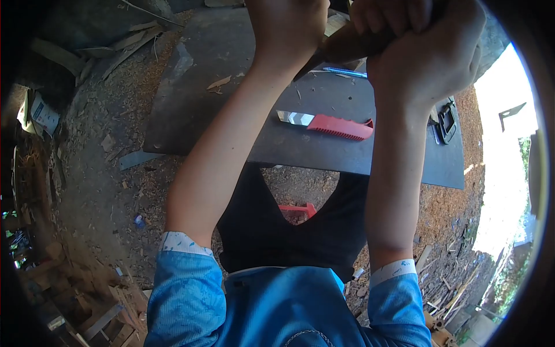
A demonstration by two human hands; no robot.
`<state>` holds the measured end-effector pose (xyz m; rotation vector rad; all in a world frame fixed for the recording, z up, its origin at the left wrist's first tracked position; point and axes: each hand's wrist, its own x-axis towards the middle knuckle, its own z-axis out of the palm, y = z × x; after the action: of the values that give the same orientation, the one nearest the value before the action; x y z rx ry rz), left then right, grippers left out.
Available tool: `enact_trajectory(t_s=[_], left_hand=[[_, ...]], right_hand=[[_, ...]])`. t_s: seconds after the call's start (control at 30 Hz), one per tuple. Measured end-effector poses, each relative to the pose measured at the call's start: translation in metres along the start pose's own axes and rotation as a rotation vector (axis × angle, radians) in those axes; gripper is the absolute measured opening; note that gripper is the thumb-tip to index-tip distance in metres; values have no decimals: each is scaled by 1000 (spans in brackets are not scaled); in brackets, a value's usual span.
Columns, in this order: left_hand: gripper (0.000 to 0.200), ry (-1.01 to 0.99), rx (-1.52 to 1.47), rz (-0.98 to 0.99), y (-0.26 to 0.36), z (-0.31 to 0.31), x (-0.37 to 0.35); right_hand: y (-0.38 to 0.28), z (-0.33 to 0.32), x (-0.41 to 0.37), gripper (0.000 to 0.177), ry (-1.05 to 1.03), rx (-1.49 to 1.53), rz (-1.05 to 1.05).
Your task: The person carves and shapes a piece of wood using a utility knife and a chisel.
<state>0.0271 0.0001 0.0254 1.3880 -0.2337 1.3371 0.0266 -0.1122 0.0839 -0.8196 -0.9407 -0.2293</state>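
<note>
My right hand [430, 61] is closed around a dark brown, rounded piece [350, 47] that looks like wood. Its left end narrows to a dark tip beside my left wrist, and I cannot make out its exact kind. At the top edge of the view is my left hand [292, 20], close to that piece, with its fingers hidden or cut off. Below both hands, a utility knife [341, 126] with a red handle and a wide silver blade lies on the dark board [324, 153]. A blue pen-like stick [345, 72] rests farther back, partly behind my right hand.
A black clamp-like tool [446, 122] sits at the board's right side. Wood chips [218, 84] are scattered over the board and ground. A red object [300, 209] shows between my legs. Scrap wood [130, 49] lies at the upper left, and a flat grey strip [139, 159] beside the board.
</note>
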Motion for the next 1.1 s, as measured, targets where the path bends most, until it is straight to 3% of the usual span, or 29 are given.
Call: enact_trajectory(t_s=[0.13, 0.27, 0.37, 0.5, 0.6, 0.7, 0.8, 0.9, 1.0, 1.1], left_hand=[[40, 18, 8, -30, 5, -1, 0], [40, 30, 14, -48, 9, -2, 0], [40, 39, 22, -71, 8, -3, -1], [41, 23, 50, 7, 1, -3, 5], [42, 40, 53, -25, 2, -2, 3], [44, 41, 31, -69, 5, 0, 2], [46, 37, 67, -27, 7, 0, 3], [48, 17, 11, 69, 3, 3, 11], [48, -44, -97, 123, 26, 9, 24], [48, -64, -167, 66, 35, 10, 31]], right_hand=[[2, -8, 3, 52, -45, -7, -43], [-31, 15, 5, 51, 90, -104, -1], [-19, 16, 7, 50, 171, -18, -44], [-4, 14, 4, 51, 59, -61, 44], [3, 14, -2, 50, 117, -97, 62], [-1, 1, 7, 50, 35, -29, 162], [3, 6, 2, 49, 85, -19, 106], [1, -9, 10, 48, -79, -83, 84], [-2, -8, 26, 46, -25, 13, 58], [-19, 6, 29, 46, 11, -225, 87]])
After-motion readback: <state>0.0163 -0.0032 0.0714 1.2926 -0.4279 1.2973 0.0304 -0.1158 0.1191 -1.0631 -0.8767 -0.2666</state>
